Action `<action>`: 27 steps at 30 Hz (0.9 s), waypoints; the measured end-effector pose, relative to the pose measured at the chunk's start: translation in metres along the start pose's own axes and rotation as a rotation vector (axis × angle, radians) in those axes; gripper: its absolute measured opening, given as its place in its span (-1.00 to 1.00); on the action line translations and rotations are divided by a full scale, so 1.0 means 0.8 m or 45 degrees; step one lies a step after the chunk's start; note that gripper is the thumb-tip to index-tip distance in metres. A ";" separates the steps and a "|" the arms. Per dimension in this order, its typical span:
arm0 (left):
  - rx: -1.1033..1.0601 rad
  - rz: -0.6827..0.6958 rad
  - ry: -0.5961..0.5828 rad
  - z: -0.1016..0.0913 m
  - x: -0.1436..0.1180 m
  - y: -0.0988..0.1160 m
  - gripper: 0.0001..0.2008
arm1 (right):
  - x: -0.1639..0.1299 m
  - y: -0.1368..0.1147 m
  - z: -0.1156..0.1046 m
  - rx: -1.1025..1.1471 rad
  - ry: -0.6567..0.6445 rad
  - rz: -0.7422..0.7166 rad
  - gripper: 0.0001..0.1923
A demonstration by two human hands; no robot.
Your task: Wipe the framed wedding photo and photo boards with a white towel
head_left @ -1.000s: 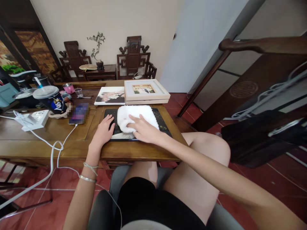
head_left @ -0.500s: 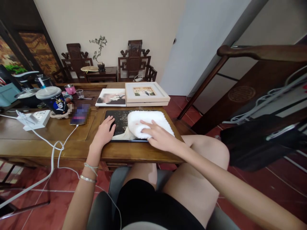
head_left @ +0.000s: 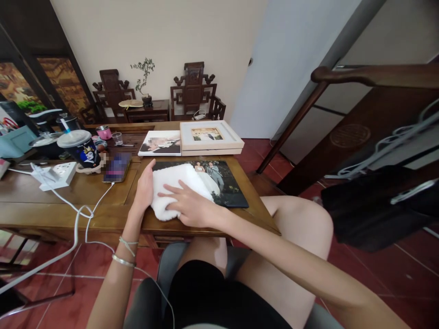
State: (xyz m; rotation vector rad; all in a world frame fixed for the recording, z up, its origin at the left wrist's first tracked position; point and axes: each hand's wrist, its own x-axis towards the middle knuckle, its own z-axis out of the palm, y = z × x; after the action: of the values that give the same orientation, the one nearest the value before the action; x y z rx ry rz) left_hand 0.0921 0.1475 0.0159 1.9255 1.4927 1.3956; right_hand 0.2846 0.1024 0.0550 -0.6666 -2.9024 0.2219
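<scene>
Under our flattened right hand (head_left: 187, 205) the white towel (head_left: 173, 187) has slid from the right half of the dark photo print (head_left: 219, 183) to its near-left corner, baring a couple in wedding dress beyond our fingertips; we judge most of the print already wiped. Our left hand (head_left: 146, 185) has shifted to the print's left edge, fingers loosely curved against the towel, gripping nothing. Left of it, the phone (head_left: 117, 166) is blurred, and the character cup (head_left: 81, 148) shows no legible writing.
</scene>
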 end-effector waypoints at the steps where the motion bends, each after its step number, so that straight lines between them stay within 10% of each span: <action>1: 0.033 0.004 -0.026 0.000 -0.001 0.002 -0.38 | -0.012 -0.003 -0.001 0.032 -0.014 -0.040 -0.48; 10: 0.367 0.060 -0.338 0.009 -0.007 0.002 -0.50 | -0.090 0.030 -0.008 0.137 0.173 0.241 -0.48; 16: 0.481 0.104 -0.391 0.009 -0.007 -0.005 -0.54 | -0.014 0.089 -0.011 0.196 0.352 0.573 -0.47; 22: 0.471 0.164 -0.362 0.007 -0.006 -0.002 -0.59 | 0.095 0.107 -0.010 0.368 0.419 0.418 -0.51; 27: 0.477 0.195 -0.369 0.006 -0.005 -0.001 -0.60 | 0.107 0.110 -0.005 0.378 0.428 0.341 -0.50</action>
State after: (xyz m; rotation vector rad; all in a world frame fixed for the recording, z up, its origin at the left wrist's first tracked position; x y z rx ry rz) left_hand 0.0960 0.1457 0.0107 2.3903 1.5730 0.8805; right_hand 0.2463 0.2187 0.0530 -0.9327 -2.3932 0.5072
